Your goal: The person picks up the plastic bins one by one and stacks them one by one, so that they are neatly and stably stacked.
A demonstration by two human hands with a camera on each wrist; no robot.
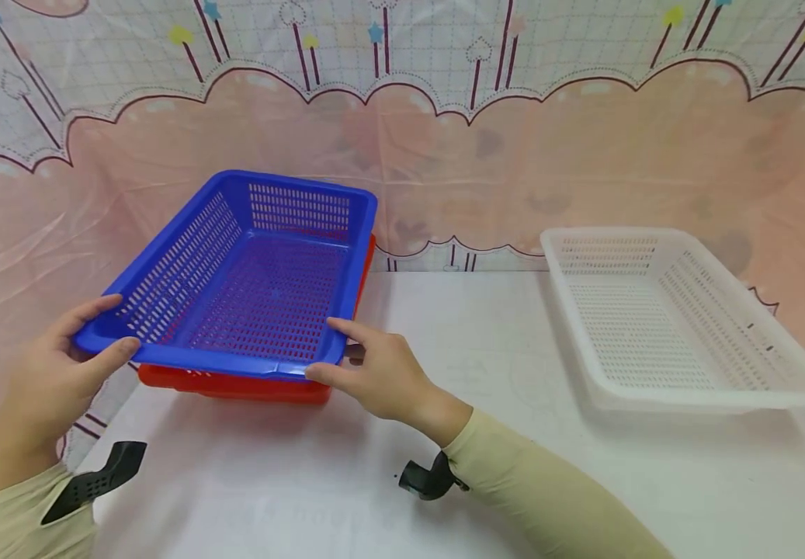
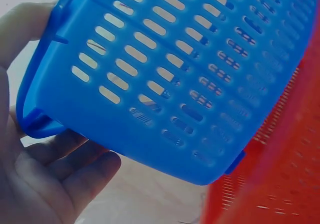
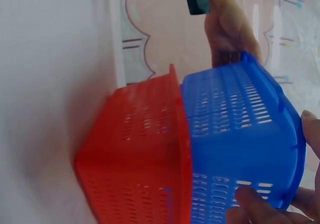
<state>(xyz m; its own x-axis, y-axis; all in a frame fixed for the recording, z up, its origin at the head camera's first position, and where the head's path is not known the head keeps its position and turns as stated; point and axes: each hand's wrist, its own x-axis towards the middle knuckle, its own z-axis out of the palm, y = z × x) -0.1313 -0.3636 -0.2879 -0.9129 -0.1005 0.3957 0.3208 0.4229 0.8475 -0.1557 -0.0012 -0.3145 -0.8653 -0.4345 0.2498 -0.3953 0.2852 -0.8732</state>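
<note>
A blue slotted plastic basket [image 1: 262, 287] is held at its near corners by both hands, tilted over a red basket [image 1: 234, 386]. My left hand [image 1: 60, 376] grips the left corner, thumb over the rim; in the left wrist view its other fingers [image 2: 95, 176] curl under the blue wall. At the right corner, my right hand [image 1: 388, 373] pinches the rim, with fingertips against the slotted side in the right wrist view. That view shows the blue base [image 3: 197, 134] right at the red basket's rim [image 3: 181, 124], with blue showing through some red slots.
A white slotted basket [image 1: 688, 396] stands on the right of the white table [image 1: 472, 334]. Behind hangs a pink patterned cloth [image 1: 458, 186], which also runs down the left side. Dark wrist mounts [image 1: 98, 481] sit on both sleeves.
</note>
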